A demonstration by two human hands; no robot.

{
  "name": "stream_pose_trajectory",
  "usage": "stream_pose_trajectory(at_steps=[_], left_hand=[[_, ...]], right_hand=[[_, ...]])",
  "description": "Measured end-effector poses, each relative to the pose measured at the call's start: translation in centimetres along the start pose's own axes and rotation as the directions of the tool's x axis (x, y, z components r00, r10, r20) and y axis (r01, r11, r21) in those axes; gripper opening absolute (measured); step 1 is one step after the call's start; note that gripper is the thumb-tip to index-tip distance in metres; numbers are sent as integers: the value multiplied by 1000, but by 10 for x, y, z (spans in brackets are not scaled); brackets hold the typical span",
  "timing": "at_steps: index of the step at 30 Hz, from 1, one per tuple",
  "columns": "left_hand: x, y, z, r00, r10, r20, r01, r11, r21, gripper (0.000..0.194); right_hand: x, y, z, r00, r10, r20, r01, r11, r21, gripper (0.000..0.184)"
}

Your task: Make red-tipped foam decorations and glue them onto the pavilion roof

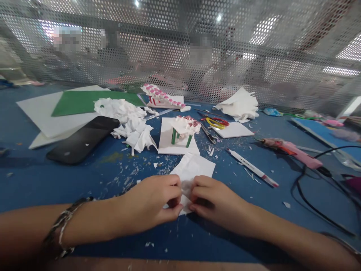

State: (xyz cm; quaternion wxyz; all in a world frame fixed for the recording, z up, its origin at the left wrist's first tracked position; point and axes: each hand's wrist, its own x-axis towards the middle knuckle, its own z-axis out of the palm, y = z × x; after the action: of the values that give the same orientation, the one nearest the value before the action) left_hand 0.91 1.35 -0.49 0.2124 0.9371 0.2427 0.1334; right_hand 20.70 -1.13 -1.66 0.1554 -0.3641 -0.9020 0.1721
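A small sheet of white paper [194,165] is between my hands near the table's front edge. My left hand [158,199] pinches its left side, fingers curled and thumb below. On the paper's right side, my right hand [211,195] grips it the same way. The paper looks bent between the fingers, and its lower corner shows below them. Just beyond stands a little model [186,128] with green posts and a white, red-flecked top, on a white square base [166,141]. Farther back is a second model [162,98] with a pink-dotted sloping roof.
Crumpled white paper [126,116], a black phone [84,139] and a green sheet [98,101] lie left. To the right are a marker [252,167], yellow-and-red-handled scissors [216,122], a craft knife [208,132] and a pink corded tool [293,152]. A perforated metal screen [169,49] rises behind.
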Motion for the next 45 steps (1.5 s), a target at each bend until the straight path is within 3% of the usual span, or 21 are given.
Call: stream_pose_trajectory(at_steps=[8, 13, 19, 29, 34, 39, 42, 45], left_hand=[[0, -1, 2, 1000, -10, 27, 8, 997, 82, 12], [-3, -2, 3, 999, 40, -29, -38, 996, 85, 12], [-6, -2, 0, 995, 39, 88, -48, 994, 97, 11], [0, -5, -1, 996, -36, 79, 43, 996, -82, 7], [-3, -4, -5, 994, -38, 106, 39, 999, -9, 15], [-5, -1, -9, 994, 27, 101, -39, 993, 113, 16], [-6, 4, -10, 992, 43, 117, -68, 974, 217, 15], [-7, 4, -9, 991, 79, 106, -106, 952, 288, 16]], right_hand=[[1, 2, 6, 998, 13, -57, -15, 999, -29, 14], [2, 2, 7, 998, 8, -59, -10, 999, -34, 16], [-2, 0, 6, 998, 19, -56, -21, 999, -44, 14], [-6, -1, 0, 999, 34, -39, -35, 999, -41, 7], [-6, -1, -1, 999, 48, -23, -48, 999, -9, 9], [-8, 0, -5, 1000, 23, 0, -23, 1000, -1, 9], [-8, -4, -7, 999, -21, 26, 21, 1000, -23, 8], [-7, -9, -8, 993, -100, 61, 106, 989, -101, 19]])
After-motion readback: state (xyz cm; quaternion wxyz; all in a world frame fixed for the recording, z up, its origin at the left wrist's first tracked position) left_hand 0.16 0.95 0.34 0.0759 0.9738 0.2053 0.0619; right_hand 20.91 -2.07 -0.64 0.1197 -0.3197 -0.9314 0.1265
